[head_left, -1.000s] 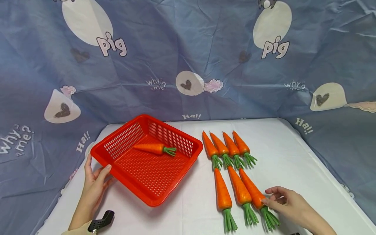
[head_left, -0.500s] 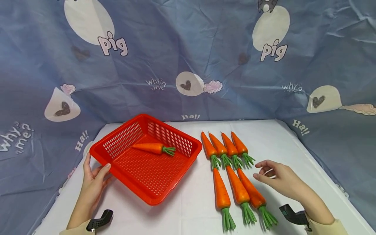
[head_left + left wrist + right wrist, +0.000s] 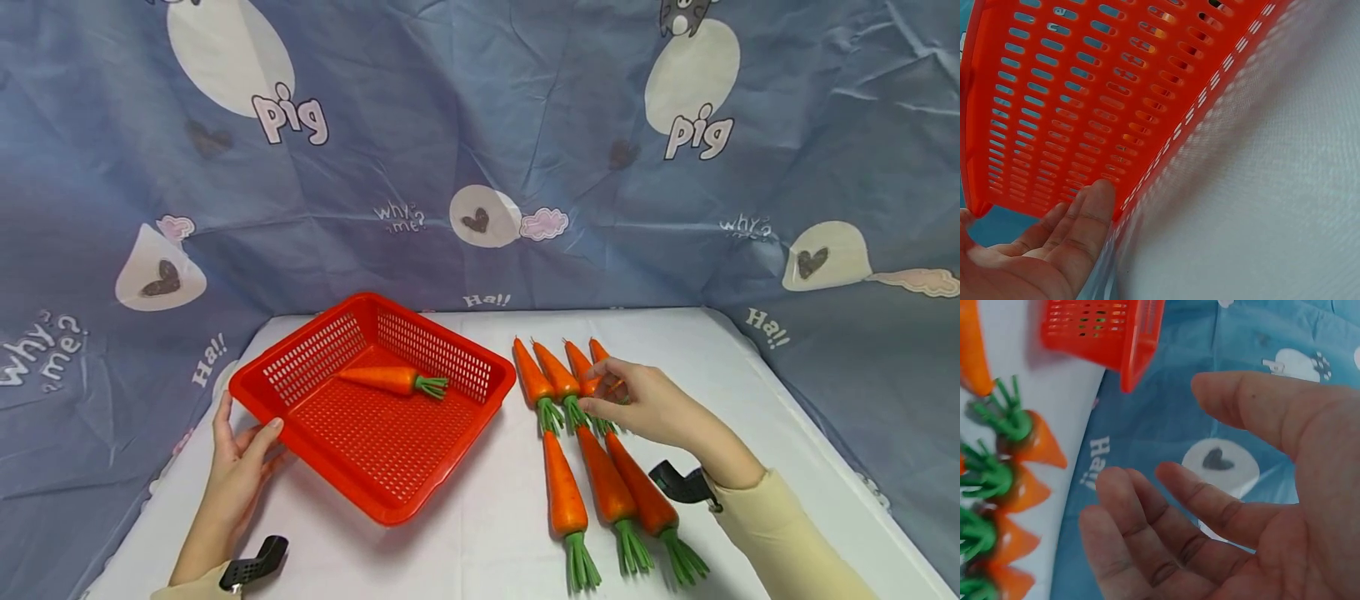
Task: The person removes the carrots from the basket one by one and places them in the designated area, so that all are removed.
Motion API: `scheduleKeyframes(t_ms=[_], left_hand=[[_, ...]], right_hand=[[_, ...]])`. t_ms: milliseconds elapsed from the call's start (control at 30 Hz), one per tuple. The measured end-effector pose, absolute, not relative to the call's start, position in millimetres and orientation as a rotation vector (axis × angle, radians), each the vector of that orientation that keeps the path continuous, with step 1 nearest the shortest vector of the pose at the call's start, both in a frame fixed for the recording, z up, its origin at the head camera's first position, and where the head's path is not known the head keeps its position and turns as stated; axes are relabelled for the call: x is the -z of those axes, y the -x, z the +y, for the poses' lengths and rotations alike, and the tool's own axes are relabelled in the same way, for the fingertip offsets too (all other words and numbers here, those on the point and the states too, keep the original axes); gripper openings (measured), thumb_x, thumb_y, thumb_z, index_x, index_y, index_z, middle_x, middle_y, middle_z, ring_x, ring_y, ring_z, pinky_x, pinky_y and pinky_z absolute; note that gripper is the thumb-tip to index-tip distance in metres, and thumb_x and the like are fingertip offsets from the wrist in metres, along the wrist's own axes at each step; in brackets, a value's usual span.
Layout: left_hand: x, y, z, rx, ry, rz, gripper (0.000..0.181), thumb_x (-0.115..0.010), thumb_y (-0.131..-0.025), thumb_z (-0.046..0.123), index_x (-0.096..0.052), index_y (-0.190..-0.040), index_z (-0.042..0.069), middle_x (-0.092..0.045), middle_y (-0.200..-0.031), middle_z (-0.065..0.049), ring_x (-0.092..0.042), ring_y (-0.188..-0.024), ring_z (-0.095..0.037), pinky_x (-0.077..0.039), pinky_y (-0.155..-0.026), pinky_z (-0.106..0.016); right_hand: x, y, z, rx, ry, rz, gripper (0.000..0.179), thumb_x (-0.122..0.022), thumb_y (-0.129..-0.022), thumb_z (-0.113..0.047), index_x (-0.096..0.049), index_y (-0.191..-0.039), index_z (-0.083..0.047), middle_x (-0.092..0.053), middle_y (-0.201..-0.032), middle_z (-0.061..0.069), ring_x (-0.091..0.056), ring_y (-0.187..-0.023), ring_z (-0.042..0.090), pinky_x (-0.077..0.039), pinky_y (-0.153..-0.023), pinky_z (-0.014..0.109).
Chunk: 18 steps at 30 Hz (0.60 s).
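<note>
A red plastic basket [image 3: 382, 442] with slotted walls stands at the left, one carrot [image 3: 378, 379] lying inside it. My left hand [image 3: 236, 475] is at the basket's left corner. Its fairly straight fingers [image 3: 1091, 219] touch the outside of the slotted wall. My right hand [image 3: 648, 404] hovers over the back row of carrots [image 3: 551, 367], partly hiding the rightmost ones. The thumb and fingers of that hand stand apart in the right wrist view, with nothing between them. Closer to me lie three more carrots [image 3: 566, 492], green stems pointing my way.
A white cloth [image 3: 480, 517] covers the table under the basket and carrots. Behind and at both sides hangs a blue printed curtain [image 3: 600, 267]. The basket's right corner lies close to the back row of carrots.
My right hand has left the front right carrot and moved up and leftward to the back row. The left hand, basket and carrots stay put.
</note>
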<state>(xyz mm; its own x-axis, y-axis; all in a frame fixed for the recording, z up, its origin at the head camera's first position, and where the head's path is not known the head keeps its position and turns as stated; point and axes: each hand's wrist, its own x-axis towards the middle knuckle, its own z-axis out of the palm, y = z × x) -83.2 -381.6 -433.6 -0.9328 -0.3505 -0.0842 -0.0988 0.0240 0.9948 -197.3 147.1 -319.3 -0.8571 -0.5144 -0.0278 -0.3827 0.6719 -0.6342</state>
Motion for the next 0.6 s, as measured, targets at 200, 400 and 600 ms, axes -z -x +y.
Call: scheduleKeyframes(t_ms=[200, 400, 600], left_hand=[[434.5, 82.0, -383.5, 2.029, -0.487, -2.085, 0.095, -0.060, -0.111, 0.029, 0.014, -0.168, 0.046, -0.059, -0.120, 0.022, -0.070, -0.096, 0.006, -0.062, -0.081, -0.016], [435.9, 83.0, -383.5, 2.032, -0.488, -2.103, 0.095, -0.059, -0.111, 0.030, 0.015, -0.168, 0.047, -0.059, -0.121, 0.022, -0.070, -0.098, 0.008, -0.061, -0.081, -0.015], [436.7, 84.8, -381.9, 2.019, -0.486, -2.112, 0.095, -0.059, -0.111, 0.030, 0.016, -0.168, 0.046, -0.057, -0.125, 0.020, -0.068, -0.100, 0.010, -0.061, -0.080, -0.014]], right_hand=[[306.7, 221.5, 112.6, 0.868, 0.836, 2.686, 0.039, -0.077, -0.100, -0.032, -0.067, -0.126, -0.005, -0.073, -0.105, 0.006, -0.068, -0.094, 0.019, -0.059, -0.086, 0.035], [299.6, 237.3, 78.2, 0.853, 0.859, 2.646, 0.040, -0.077, -0.099, -0.032, -0.067, -0.128, -0.007, -0.074, -0.109, 0.009, -0.069, -0.094, 0.023, -0.061, -0.087, 0.037], [298.2, 253.6, 46.3, 0.899, 0.930, 2.594, 0.040, -0.077, -0.098, -0.032, -0.067, -0.127, -0.006, -0.074, -0.110, 0.011, -0.071, -0.095, 0.024, -0.060, -0.094, 0.040]])
